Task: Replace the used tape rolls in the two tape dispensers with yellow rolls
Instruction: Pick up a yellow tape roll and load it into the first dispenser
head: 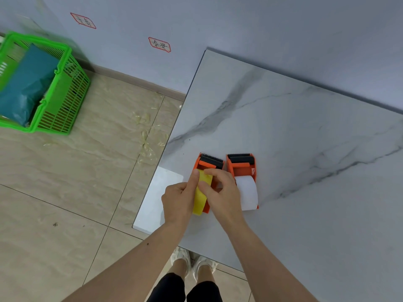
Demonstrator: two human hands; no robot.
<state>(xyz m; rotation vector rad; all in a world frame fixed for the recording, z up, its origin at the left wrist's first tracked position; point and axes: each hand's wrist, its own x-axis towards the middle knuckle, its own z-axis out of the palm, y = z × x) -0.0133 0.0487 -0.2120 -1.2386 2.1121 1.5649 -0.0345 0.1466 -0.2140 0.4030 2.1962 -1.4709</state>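
Two orange tape dispensers stand side by side near the left edge of the marble table (283, 127). The left dispenser (208, 163) has a yellow roll (201, 197) sitting in it. My left hand (180, 200) grips the yellow roll from its left side, thumb on top. My right hand (220, 191) pinches the top of the same roll with its fingertips and covers part of the dispenser. The right dispenser (241, 166) holds a white roll (247, 192) and nothing touches it.
A green plastic basket (63, 94) with a teal bag (26, 88) stands on the tiled floor at the far left. Scraps of clear tape (146, 138) litter the floor beside the table's edge. My feet in white shoes (192, 262) show below the table.
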